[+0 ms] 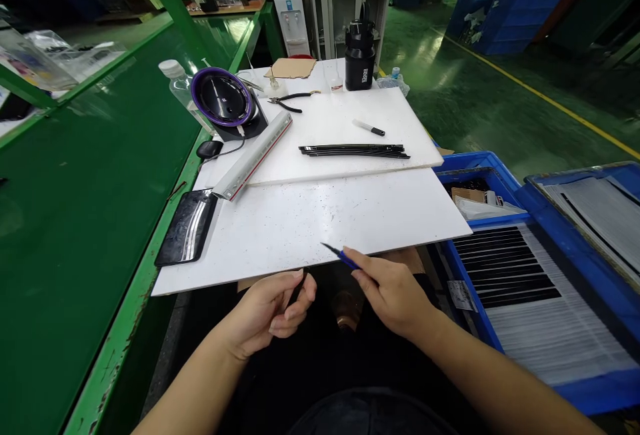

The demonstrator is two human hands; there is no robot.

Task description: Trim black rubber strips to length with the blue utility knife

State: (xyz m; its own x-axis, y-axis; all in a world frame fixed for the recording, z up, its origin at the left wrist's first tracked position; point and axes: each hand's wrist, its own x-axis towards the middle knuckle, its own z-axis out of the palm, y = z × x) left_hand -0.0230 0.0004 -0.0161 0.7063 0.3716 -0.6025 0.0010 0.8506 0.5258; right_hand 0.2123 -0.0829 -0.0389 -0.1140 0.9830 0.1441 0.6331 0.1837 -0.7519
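Observation:
My right hand (395, 292) is closed around a slim blue-handled knife (347, 260), whose dark pointed blade reaches left over the front edge of the white board (320, 208). My left hand (275, 305) is curled in a pinch just off that edge. Between its thumb and fingers shows a small thin black piece (299, 286), mostly hidden by the fingers. A gap separates the two hands. Farther back, a bundle of black strips (355, 150) lies on a thicker white slab (345, 122). Small dark specks dot the board before it.
A long pale ruler-like bar (255, 155) lies diagonally at left, near a phone (186, 227) and a purple-rimmed round device (223, 96). Pliers (290, 98), a black-handled tool (370, 128) and a black bottle (360, 55) stand behind. Blue crates (493, 332) with black strips are at right.

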